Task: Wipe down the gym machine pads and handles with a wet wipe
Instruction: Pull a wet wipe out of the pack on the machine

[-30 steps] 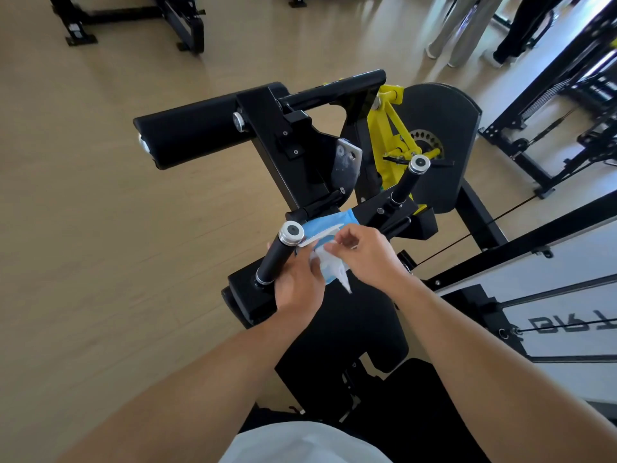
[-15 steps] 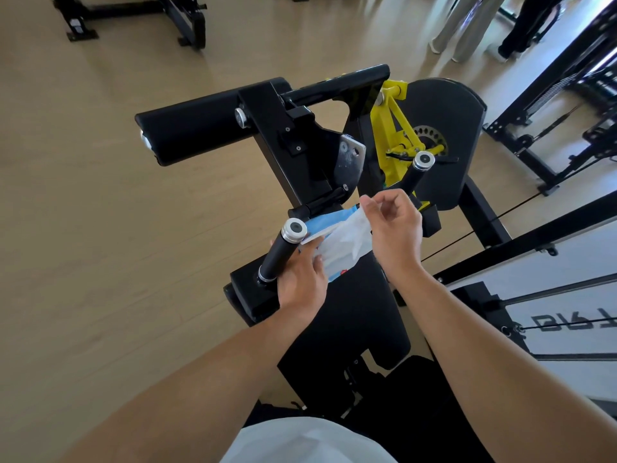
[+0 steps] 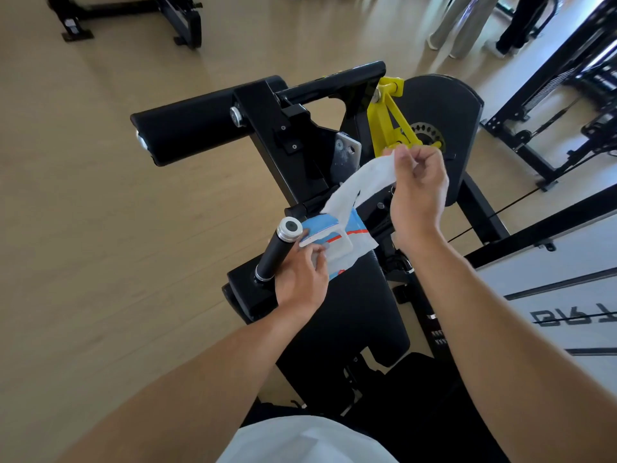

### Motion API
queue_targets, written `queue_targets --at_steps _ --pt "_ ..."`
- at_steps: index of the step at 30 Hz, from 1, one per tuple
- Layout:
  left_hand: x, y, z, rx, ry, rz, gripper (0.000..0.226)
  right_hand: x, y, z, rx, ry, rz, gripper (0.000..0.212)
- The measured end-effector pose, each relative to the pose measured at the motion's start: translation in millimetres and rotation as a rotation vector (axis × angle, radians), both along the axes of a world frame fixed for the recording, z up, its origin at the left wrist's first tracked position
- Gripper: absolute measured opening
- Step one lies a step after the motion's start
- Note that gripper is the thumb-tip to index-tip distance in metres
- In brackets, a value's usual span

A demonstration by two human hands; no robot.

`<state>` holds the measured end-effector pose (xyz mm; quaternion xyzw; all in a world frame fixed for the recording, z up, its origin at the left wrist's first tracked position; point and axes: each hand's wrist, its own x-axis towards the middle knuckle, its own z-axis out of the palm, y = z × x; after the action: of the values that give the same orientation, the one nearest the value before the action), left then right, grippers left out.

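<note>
White wet wipe (image 3: 362, 183) stretches from a blue wipe packet (image 3: 337, 243) up to the right hand (image 3: 415, 192), which pinches its top end. The left hand (image 3: 302, 279) grips the packet beside a black handle (image 3: 278, 250), above the machine's black seat pad (image 3: 347, 305).

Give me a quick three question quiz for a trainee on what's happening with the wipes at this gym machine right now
1. True or false: the right hand pinches a wipe that is partly out of the pack.
2. Which hand holds the pack? A) left hand B) right hand C) neither
3. Fill in: the pack is held right beside the machine's near ______, which has a silver end cap.

Key: 1 true; 2 A; 3 handle.
</note>
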<state>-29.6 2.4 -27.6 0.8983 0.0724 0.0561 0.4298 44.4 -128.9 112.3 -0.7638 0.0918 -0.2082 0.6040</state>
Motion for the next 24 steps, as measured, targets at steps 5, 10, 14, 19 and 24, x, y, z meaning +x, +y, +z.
queue_targets --at_steps 5,10,14,19,24 --pt "-3.9 2.3 -4.1 -0.047 -0.051 -0.005 0.016 8.3 -14.3 8.4 0.109 0.069 0.015 0.014" --pt "-6.2 2.5 -0.2 -0.102 -0.004 -0.013 0.031 -4.0 -12.9 -17.9 -0.234 0.475 0.156 0.017" --pt "-8.9 1.0 3.7 -0.204 0.02 0.074 0.029 -18.0 -4.3 -46.7 -0.229 0.577 0.265 0.021" --pt "-8.0 -2.7 0.3 -0.318 0.077 0.144 0.049 -21.9 -0.1 -59.7 -0.315 0.622 0.356 0.034" --pt "-8.6 -1.9 0.9 -0.24 0.053 0.058 0.068 -20.6 -1.2 -59.6 -0.293 0.612 0.44 0.063"
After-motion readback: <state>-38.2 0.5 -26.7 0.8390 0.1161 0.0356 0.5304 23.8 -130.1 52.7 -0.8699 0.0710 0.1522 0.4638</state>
